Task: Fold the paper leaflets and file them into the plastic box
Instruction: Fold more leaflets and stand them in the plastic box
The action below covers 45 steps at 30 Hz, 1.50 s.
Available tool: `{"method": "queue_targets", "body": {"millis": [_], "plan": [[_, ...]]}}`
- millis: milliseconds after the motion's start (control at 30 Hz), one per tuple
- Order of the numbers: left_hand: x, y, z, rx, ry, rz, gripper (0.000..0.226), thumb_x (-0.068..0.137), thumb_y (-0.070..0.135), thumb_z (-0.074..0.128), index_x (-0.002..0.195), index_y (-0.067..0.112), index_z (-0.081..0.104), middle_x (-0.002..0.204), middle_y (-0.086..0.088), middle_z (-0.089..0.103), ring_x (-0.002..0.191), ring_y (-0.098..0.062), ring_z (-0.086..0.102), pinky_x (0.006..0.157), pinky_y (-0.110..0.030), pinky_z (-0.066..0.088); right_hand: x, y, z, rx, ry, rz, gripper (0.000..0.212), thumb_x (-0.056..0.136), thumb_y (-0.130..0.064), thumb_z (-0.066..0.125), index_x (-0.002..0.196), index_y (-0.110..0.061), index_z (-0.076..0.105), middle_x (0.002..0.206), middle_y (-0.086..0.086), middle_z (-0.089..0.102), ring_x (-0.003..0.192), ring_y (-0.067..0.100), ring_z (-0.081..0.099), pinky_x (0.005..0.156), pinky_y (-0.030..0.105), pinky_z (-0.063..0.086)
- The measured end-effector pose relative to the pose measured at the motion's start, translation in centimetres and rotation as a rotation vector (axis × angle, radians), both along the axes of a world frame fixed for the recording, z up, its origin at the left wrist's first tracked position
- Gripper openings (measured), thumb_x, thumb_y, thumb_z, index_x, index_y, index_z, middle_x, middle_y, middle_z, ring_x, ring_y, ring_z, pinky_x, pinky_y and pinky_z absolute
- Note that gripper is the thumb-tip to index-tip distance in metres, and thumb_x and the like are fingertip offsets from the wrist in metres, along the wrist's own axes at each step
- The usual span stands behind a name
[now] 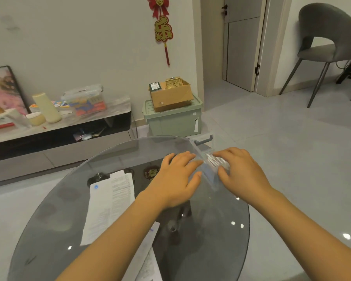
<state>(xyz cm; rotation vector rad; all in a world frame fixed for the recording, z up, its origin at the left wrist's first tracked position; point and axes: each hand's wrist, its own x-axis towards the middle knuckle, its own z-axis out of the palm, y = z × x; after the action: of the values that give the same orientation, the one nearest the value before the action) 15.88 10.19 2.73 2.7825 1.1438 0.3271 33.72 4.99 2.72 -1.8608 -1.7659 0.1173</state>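
A clear plastic box (199, 146) with a grey latch stands at the far right of the round glass table (55, 209). Folded white leaflets (215, 162) stand inside it. My right hand (241, 173) reaches over the box, and its fingers and thumb pinch those folded leaflets. My left hand (176, 177) lies against the box's left wall with its fingers relaxed and nearly straight. An unfolded printed leaflet (109, 205) lies flat on the left of the table. Another sheet (148, 258) lies near the front edge, partly hidden under my left forearm.
A low TV bench (59, 126) with bottles and packets runs along the left wall. A green storage bin (174, 118) topped by a cardboard carton stands beyond the table. A grey chair (328, 41) stands at the back right on the tiled floor.
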Motion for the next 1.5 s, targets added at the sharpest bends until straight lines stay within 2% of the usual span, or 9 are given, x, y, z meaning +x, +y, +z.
{"method": "queue_targets", "body": {"millis": [267, 467, 667, 800, 967, 1067, 1167, 1267, 1500], "plan": [[-7.0, -6.0, -1.9, -0.069, 0.023, 0.206, 0.059, 0.091, 0.047, 0.015, 0.145, 0.031, 0.031, 0.152, 0.010, 0.026, 0.141, -0.005, 0.012, 0.116, -0.031, 0.001, -5.8, -2.1, -1.4, -0.063, -0.039, 0.273, 0.042, 0.093, -0.021, 0.047, 0.134, -0.027, 0.048, 0.129, -0.004, 0.048, 0.125, 0.015, 0.037, 0.099, 0.031, 0.039], [-10.9, -8.4, -3.5, -0.195, 0.103, 0.362, 0.049, 0.100, 0.041, 0.029, 0.147, 0.030, 0.023, 0.155, 0.007, 0.020, 0.142, -0.013, 0.015, 0.115, -0.034, 0.006, -9.1, -2.5, -2.9, -0.119, -0.104, 0.388, 0.041, 0.094, -0.022, 0.046, 0.135, -0.027, 0.047, 0.129, -0.005, 0.048, 0.124, 0.015, 0.038, 0.099, 0.032, 0.040], [-14.9, -9.0, -4.7, -0.283, 0.166, 0.332, 0.048, 0.094, 0.029, 0.042, 0.141, 0.031, 0.035, 0.150, 0.010, 0.025, 0.140, -0.014, 0.017, 0.113, -0.030, 0.009, -11.0, -2.6, -4.5, -0.182, -0.226, 0.485, 0.043, 0.094, -0.021, 0.043, 0.136, -0.027, 0.045, 0.131, -0.006, 0.048, 0.125, 0.015, 0.038, 0.094, 0.026, 0.039], [-16.9, -9.4, -5.2, -0.357, 0.127, 0.314, 0.052, 0.089, 0.028, 0.049, 0.139, 0.038, 0.037, 0.149, 0.017, 0.026, 0.140, -0.009, 0.018, 0.115, -0.028, 0.013, -11.7, -2.9, -5.4, -0.222, -0.263, 0.548, 0.039, 0.094, -0.024, 0.043, 0.131, -0.031, 0.051, 0.118, -0.009, 0.053, 0.111, 0.013, 0.044, 0.079, 0.023, 0.038], [-17.6, -9.7, -5.8, -0.457, 0.133, 0.321, 0.061, 0.087, 0.038, 0.047, 0.143, 0.049, 0.025, 0.153, 0.024, 0.010, 0.143, -0.012, 0.008, 0.117, -0.034, 0.011, -12.4, -3.1, -5.8, -0.242, -0.323, 0.627, 0.035, 0.095, -0.033, 0.044, 0.128, -0.032, 0.056, 0.120, -0.007, 0.055, 0.112, 0.015, 0.044, 0.092, 0.029, 0.040], [-16.9, -9.8, -5.9, -0.447, 0.136, 0.287, 0.059, 0.091, 0.035, 0.047, 0.144, 0.046, 0.024, 0.154, 0.022, 0.009, 0.143, -0.010, 0.003, 0.116, -0.035, 0.006, -12.7, -2.8, -6.0, -0.282, -0.330, 0.619, 0.035, 0.096, -0.034, 0.044, 0.126, -0.025, 0.060, 0.121, -0.004, 0.055, 0.112, 0.019, 0.045, 0.095, 0.030, 0.039], [-16.5, -9.8, -6.0, -0.460, 0.109, 0.256, 0.058, 0.091, 0.035, 0.048, 0.145, 0.042, 0.026, 0.154, 0.020, 0.012, 0.142, -0.007, 0.004, 0.117, -0.034, 0.006, -13.1, -2.5, -5.8, -0.293, -0.165, 0.557, 0.028, 0.094, -0.019, 0.047, 0.111, -0.015, 0.069, 0.105, 0.008, 0.065, 0.100, 0.027, 0.056, 0.086, 0.032, 0.046], [-16.1, -10.1, -6.0, -0.474, 0.053, 0.236, 0.059, 0.087, 0.043, 0.048, 0.143, 0.043, 0.029, 0.153, 0.023, 0.014, 0.142, -0.008, 0.008, 0.117, -0.035, 0.010, -12.8, -1.9, -5.4, -0.265, -0.008, 0.424, 0.027, 0.092, -0.009, 0.049, 0.105, -0.014, 0.072, 0.103, 0.001, 0.068, 0.094, 0.021, 0.060, 0.076, 0.020, 0.043], [-14.9, -10.4, -6.6, -0.489, 0.047, 0.160, 0.073, 0.082, 0.051, 0.061, 0.145, 0.042, 0.026, 0.155, 0.024, 0.005, 0.143, -0.002, 0.001, 0.119, -0.034, 0.010, -9.7, 0.4, -5.5, -0.219, -0.271, 0.265, 0.031, 0.086, -0.003, 0.045, 0.104, -0.013, 0.068, 0.106, 0.004, 0.060, 0.102, 0.023, 0.050, 0.082, 0.033, 0.046]]}}
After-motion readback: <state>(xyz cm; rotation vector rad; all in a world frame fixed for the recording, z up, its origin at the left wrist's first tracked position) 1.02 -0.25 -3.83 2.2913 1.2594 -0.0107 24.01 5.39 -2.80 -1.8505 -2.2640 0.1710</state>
